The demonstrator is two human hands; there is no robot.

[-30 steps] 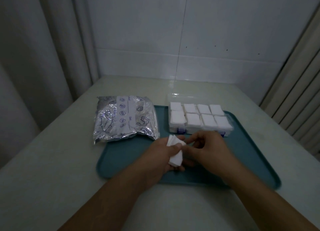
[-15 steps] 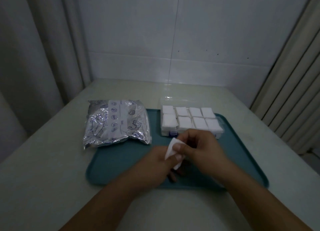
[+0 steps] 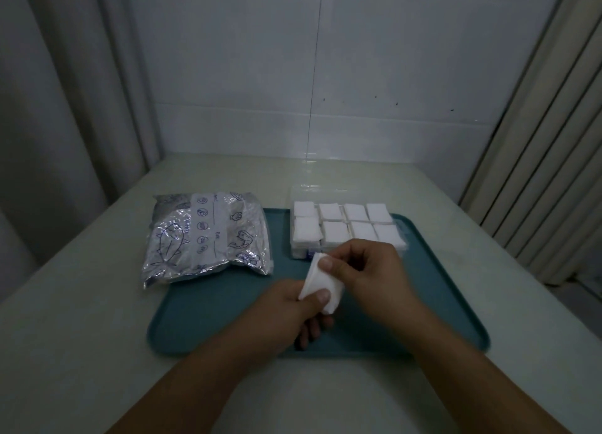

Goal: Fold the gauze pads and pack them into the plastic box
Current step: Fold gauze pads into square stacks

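While your left hand (image 3: 286,306) is pinching the lower edge of the gauze pad (image 3: 321,282), your right hand (image 3: 368,270) is gripping its top corner. You are holding it above the teal tray (image 3: 211,319), near the plastic box (image 3: 345,230) holding folded pads.

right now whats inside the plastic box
The plastic box holds white gauze pads, two rows of four, one stack per compartment. Its near edge is partly covered by the right hand, and how deep each stack goes cannot be seen.

gauze pad (image 3: 317,279): white, partly folded, above tray | plastic box (image 3: 402,238): clear, eight compartments filled
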